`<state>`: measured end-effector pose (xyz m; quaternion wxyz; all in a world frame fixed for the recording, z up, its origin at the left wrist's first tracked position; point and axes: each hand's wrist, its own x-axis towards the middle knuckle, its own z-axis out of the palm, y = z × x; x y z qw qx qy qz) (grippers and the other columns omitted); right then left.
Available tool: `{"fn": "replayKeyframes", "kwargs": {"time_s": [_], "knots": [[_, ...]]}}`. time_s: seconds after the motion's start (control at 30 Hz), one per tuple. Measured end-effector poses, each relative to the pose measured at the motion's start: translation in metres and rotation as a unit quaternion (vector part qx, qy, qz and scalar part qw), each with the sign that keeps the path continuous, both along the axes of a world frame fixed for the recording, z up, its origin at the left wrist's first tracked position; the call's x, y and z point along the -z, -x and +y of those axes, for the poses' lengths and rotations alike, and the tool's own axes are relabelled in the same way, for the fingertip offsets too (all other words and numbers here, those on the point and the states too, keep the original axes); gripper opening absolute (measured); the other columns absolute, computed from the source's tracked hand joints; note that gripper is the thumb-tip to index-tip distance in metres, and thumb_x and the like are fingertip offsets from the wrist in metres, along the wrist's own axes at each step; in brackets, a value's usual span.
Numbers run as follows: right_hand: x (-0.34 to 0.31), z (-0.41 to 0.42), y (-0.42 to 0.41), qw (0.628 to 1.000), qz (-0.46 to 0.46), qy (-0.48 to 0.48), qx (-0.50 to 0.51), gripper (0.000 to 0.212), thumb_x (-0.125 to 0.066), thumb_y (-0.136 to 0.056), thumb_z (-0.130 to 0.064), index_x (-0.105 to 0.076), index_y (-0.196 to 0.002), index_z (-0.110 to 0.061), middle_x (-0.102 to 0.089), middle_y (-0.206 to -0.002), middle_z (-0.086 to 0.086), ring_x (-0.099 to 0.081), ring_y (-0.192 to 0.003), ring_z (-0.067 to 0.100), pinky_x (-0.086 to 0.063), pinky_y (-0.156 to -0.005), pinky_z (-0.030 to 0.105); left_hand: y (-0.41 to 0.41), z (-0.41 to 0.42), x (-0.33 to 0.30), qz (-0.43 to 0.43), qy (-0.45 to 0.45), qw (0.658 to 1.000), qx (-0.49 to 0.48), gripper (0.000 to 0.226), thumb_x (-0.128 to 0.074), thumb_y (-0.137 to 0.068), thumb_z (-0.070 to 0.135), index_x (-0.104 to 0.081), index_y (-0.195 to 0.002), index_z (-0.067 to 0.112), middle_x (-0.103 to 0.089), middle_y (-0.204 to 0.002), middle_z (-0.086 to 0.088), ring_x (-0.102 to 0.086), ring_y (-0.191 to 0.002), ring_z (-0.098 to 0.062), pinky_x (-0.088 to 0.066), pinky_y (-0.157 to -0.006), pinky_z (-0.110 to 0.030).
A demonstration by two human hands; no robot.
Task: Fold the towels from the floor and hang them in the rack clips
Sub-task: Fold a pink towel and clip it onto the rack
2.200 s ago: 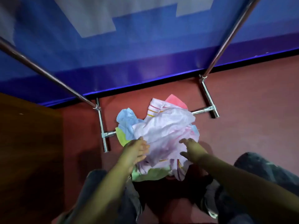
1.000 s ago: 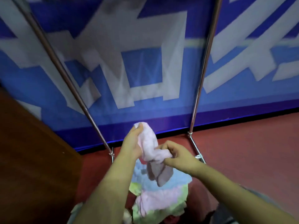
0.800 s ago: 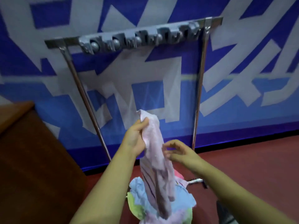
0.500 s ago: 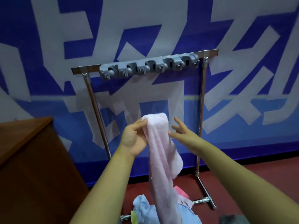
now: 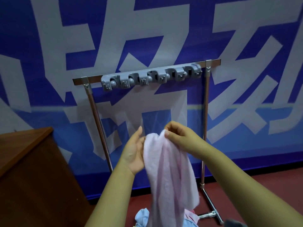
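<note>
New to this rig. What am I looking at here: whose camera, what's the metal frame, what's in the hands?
There is no robot: a person works with bare hands, and the one picture comes from a wide-angle camera on their head, looking forward and down.

The metal frame is a standing rack in front of a blue and white banner. Along its top bar runs a grey strip of clips, and none of them holds a towel.

The right hand pinches the top edge of a pink towel, which hangs down loose and unfolded. The left hand lies open against the towel's left side, fingers straight.

At the bottom edge, more towels lie heaped on the red floor. A brown wooden cabinet stands at the left.
</note>
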<state>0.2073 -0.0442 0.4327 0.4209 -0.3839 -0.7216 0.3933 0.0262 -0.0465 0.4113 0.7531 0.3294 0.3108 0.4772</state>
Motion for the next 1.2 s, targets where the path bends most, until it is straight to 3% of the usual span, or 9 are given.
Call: {"fn": "replayKeyframes", "kwargs": {"time_s": [0.1,0.2,0.33,0.43,0.57,0.73,0.83,1.03,1.2], "knots": [[-0.005,-0.01,0.01,0.997,-0.027,-0.072,0.001,0.007,-0.053,-0.093,-0.016,-0.058,-0.09,-0.012,-0.058,-0.082,-0.004,-0.051,-0.072,0.001,-0.043,-0.069,0.013,-0.008,-0.005,-0.009,0.048,0.022,0.997,0.054,0.064,-0.043,-0.09,0.056,-0.065,-0.116,0.001,-0.066,-0.113,-0.02,-0.065,-0.102,-0.03,-0.047,-0.096,-0.04],[0.001,-0.015,0.012,0.996,-0.011,-0.084,-0.025,0.005,-0.058,-0.091,-0.016,-0.061,-0.088,-0.013,-0.064,-0.084,0.004,-0.058,-0.079,0.018,-0.048,-0.075,0.025,-0.009,-0.001,-0.016,0.071,-0.001,0.997,0.034,0.04,-0.056,-0.086,0.033,-0.063,-0.111,0.003,-0.067,-0.103,-0.018,-0.066,-0.093,-0.026,-0.054,-0.085,-0.036],[0.016,-0.009,0.001,0.996,0.073,-0.027,-0.034,0.002,-0.07,-0.081,-0.013,-0.068,-0.081,-0.014,-0.07,-0.088,0.007,-0.063,-0.086,0.03,-0.052,-0.08,0.035,-0.005,0.008,-0.022,0.021,-0.118,0.991,-0.051,0.027,-0.055,-0.081,0.025,-0.057,-0.102,0.008,-0.062,-0.104,-0.013,-0.058,-0.098,-0.025,-0.043,-0.097,-0.042],[0.028,0.006,-0.006,0.981,0.189,0.05,-0.005,0.013,-0.071,-0.078,-0.014,-0.067,-0.089,-0.021,-0.069,-0.098,0.001,-0.063,-0.085,0.016,-0.052,-0.076,0.029,-0.005,0.009,-0.024,-0.036,-0.17,0.984,-0.046,0.018,-0.051,-0.084,0.024,-0.056,-0.094,0.01,-0.064,-0.093,-0.01,-0.059,-0.093,-0.022,-0.046,-0.093,-0.042],[0.033,0.024,-0.007,0.99,0.107,0.078,-0.043,0.031,-0.063,-0.087,-0.025,-0.057,-0.118,-0.025,-0.061,-0.122,-0.003,-0.058,-0.114,0.01,-0.049,-0.095,0.031,-0.009,0.015,-0.014,-0.037,-0.158,0.986,-0.049,0.032,-0.059,-0.082,0.024,-0.054,-0.105,0.002,-0.062,-0.105,-0.02,-0.062,-0.098,-0.028,-0.055,-0.084,-0.04],[0.037,0.022,-0.001,0.979,0.145,0.117,-0.087,0.014,-0.058,-0.089,-0.005,-0.062,-0.079,-0.014,-0.065,-0.072,-0.007,-0.061,-0.072,0.008,-0.054,-0.081,0.026,-0.009,0.017,-0.005,0.007,-0.158,0.981,-0.11,0.012,-0.057,-0.08,0.02,-0.059,-0.081,0.008,-0.062,-0.085,-0.012,-0.06,-0.085,-0.024,-0.047,-0.086,-0.039],[0.035,0.022,0.003,0.982,0.14,0.1,-0.076,0.017,-0.056,-0.09,-0.01,-0.056,-0.075,-0.018,-0.058,-0.077,-0.002,-0.055,-0.082,0.013,-0.05,-0.088,0.028,-0.009,0.013,-0.001,0.038,-0.162,0.979,-0.122,0.01,-0.052,-0.086,0.015,-0.057,-0.082,0.008,-0.06,-0.08,-0.01,-0.059,-0.078,-0.02,-0.049,-0.074,-0.031],[0.024,0.014,0.015,0.997,-0.014,-0.066,0.048,0.015,-0.048,-0.096,-0.021,-0.049,-0.086,-0.01,-0.043,-0.067,-0.007,-0.037,-0.059,0.002,-0.034,-0.056,0.013,-0.012,0.003,-0.007,0.201,-0.203,0.953,-0.104,0.025,-0.057,-0.088,0.0,-0.057,-0.11,0.011,-0.069,-0.085,-0.001,-0.066,-0.079,-0.013,-0.053,-0.07,-0.027],[0.013,0.011,0.008,0.988,-0.052,-0.115,0.088,0.01,-0.049,-0.095,-0.021,-0.051,-0.088,-0.014,-0.047,-0.068,-0.009,-0.042,-0.062,0.001,-0.036,-0.06,0.009,-0.002,-0.005,-0.011,0.259,-0.227,0.925,-0.162,0.019,-0.058,-0.088,0.005,-0.069,-0.094,0.019,-0.068,-0.085,0.002,-0.061,-0.087,-0.017,-0.049,-0.08,-0.037]]}}
